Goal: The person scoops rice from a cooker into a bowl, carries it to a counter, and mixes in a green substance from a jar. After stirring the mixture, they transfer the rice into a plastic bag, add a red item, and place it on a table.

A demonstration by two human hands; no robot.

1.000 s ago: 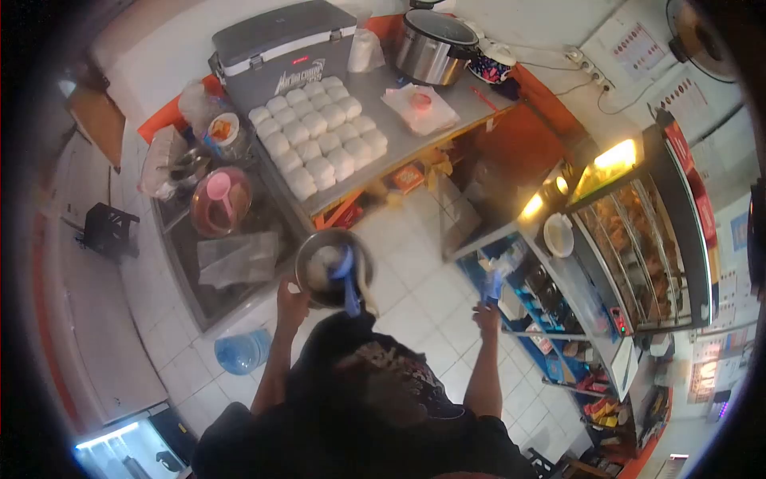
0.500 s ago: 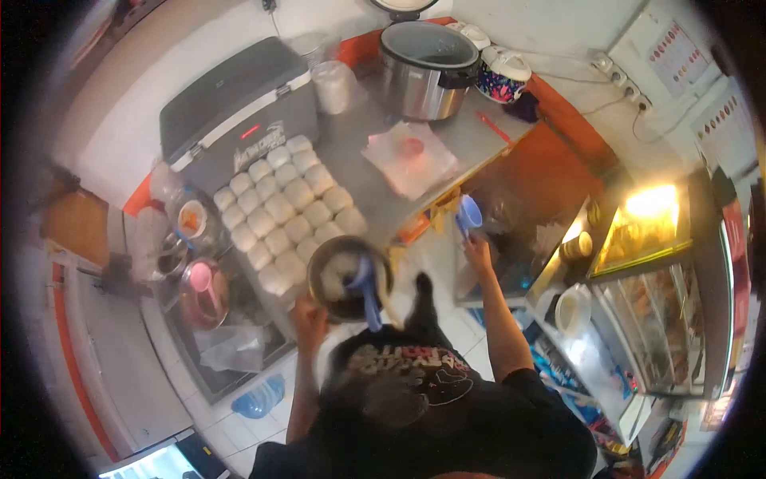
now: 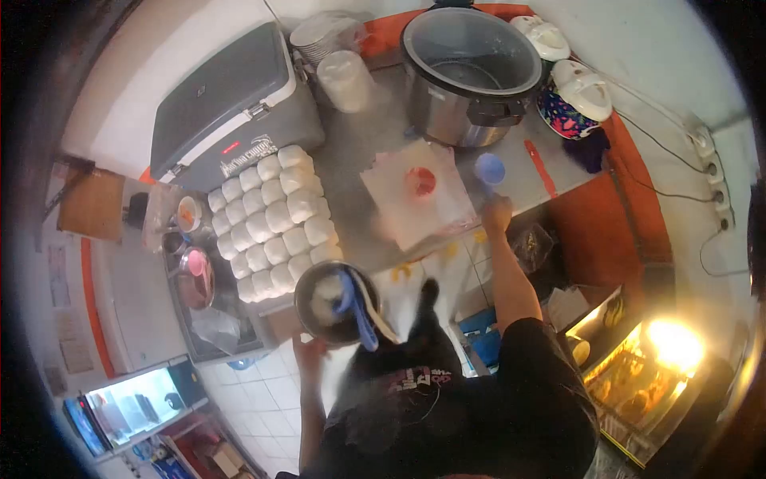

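Note:
My left hand [image 3: 309, 349] is closed at the lower edge of a dark round pot [image 3: 300, 302] held against my body. Inside the pot are something whitish, perhaps rice, a blue long-handled utensil [image 3: 363, 319] and a paler handle. My right hand [image 3: 496, 212], fingers closed, grips a blue scoop [image 3: 490, 169] over the front of the counter. To its left lies a stack of paper sheets [image 3: 391, 211] with a small red disc [image 3: 420, 182] on top. Beyond my left hand, several white rounded bundles [image 3: 275, 215] are packed in rows.
A large open rice cooker [image 3: 447, 120] stands at the back of the counter [image 3: 359, 172], beside a patterned pot [image 3: 558, 112]. A red strip [image 3: 540, 169] lies near the edge. The grey cooler box [image 3: 231, 100] is at the back left; a lit display case [image 3: 646, 383] is at lower right.
My view has turned toward the right side of the counter. My right hand has brought the blue scoop from beside the counter to beside the paper stack. My left hand still keeps the pot.

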